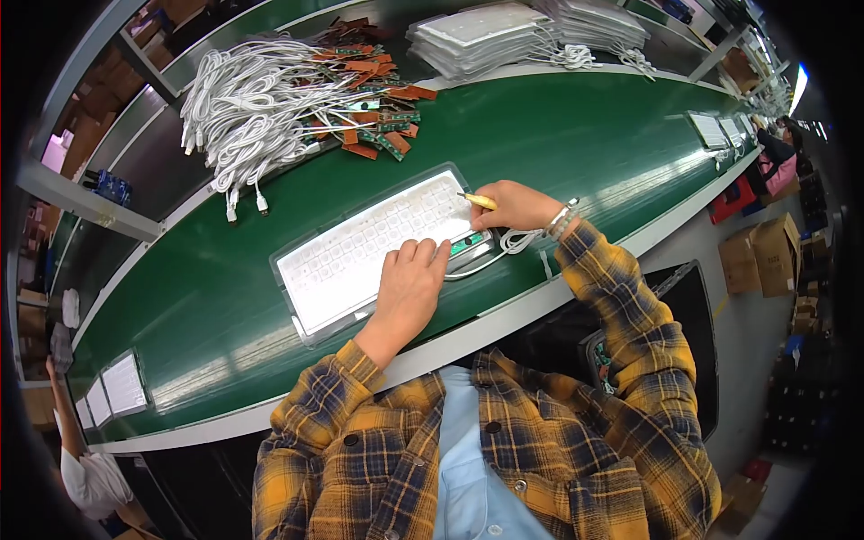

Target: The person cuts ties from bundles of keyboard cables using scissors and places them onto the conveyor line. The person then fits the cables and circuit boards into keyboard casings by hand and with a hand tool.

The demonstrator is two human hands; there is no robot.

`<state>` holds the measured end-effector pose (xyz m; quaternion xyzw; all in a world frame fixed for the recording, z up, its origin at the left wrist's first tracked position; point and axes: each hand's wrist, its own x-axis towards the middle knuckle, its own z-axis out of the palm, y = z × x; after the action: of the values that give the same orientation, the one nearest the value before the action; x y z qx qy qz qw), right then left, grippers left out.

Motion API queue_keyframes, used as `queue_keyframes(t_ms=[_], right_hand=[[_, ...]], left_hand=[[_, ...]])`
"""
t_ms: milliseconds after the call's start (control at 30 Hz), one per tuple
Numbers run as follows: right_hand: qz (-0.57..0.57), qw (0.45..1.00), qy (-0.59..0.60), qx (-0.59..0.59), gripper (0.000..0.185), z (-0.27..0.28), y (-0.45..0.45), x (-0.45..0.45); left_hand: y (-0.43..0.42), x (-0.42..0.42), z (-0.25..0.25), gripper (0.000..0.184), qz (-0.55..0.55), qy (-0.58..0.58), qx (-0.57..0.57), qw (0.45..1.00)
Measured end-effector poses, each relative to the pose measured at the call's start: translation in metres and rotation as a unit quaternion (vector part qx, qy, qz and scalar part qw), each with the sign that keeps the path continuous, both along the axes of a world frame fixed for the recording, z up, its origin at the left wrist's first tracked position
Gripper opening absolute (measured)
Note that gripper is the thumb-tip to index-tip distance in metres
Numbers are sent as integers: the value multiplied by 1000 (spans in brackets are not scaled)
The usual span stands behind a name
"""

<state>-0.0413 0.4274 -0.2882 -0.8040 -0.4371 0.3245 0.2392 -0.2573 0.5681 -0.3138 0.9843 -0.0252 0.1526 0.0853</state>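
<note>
A white keyboard panel (346, 252) lies slanted in a clear plastic tray (310, 337) on the green belt. My left hand (409, 283) rests on its near edge, fingers stretched out and fingertips on the panel; the thumb side is close to a small green circuit board (468, 242). My right hand (517, 207) is closed round a yellow-handled tool (481, 201) with a thin dark tip, which points left over the panel's right end. From the board's side a white cable (517, 241) runs out, coiled below my right wrist.
Beyond the panel lies a heap of white cables (261, 117) with green and orange boards (364, 135). Stacked white panels in clear trays (477, 31) stand at the back. More panels lie at the belt's left (123, 382) and right (709, 130) ends. A person's arm (65, 409) shows at far left.
</note>
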Motion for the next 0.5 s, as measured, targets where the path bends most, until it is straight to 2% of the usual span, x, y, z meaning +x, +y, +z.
queue_keyframes(t_ms=[33, 167, 233, 267, 300, 333, 367, 400, 433, 500], right_hand=[[-4, 1000, -2, -1, 14, 3, -4, 0], [-147, 983, -68, 84, 15, 14, -26, -11], [-205, 969, -43, 128, 15, 19, -44, -27], [-231, 960, 1, 160, 23, 15, -54, -37], [-228, 961, -14, 157, 24, 13, -62, -50], [-230, 961, -33, 152, 26, 14, -69, -65], [-214, 965, 6, 153, 26, 17, -76, -81], [-234, 948, 52, 209, 26, 6, -80, -102], [-245, 942, 85, 212, 24, 6, -80, -123], [-221, 930, 92, 278, 25, -7, -79, -160]], left_hand=[[-2, 2, 0, 40, -4, -2, -1, 1000], [-10, 10, 5, 44, 3, -1, -3, 1000], [-10, 12, 10, 50, 1, -39, -23, 999], [-10, 13, 15, 55, 0, -70, -46, 996], [-7, 13, 24, 54, -25, -73, -72, 994], [-8, 15, 38, 53, -55, -77, -98, 991], [-13, 14, 65, 49, -107, -78, -166, 977], [-19, 9, 99, 45, -160, -74, -231, 957], [-28, 0, 134, 40, -194, -83, -261, 942], [-47, -21, 200, 36, -296, -153, -218, 917]])
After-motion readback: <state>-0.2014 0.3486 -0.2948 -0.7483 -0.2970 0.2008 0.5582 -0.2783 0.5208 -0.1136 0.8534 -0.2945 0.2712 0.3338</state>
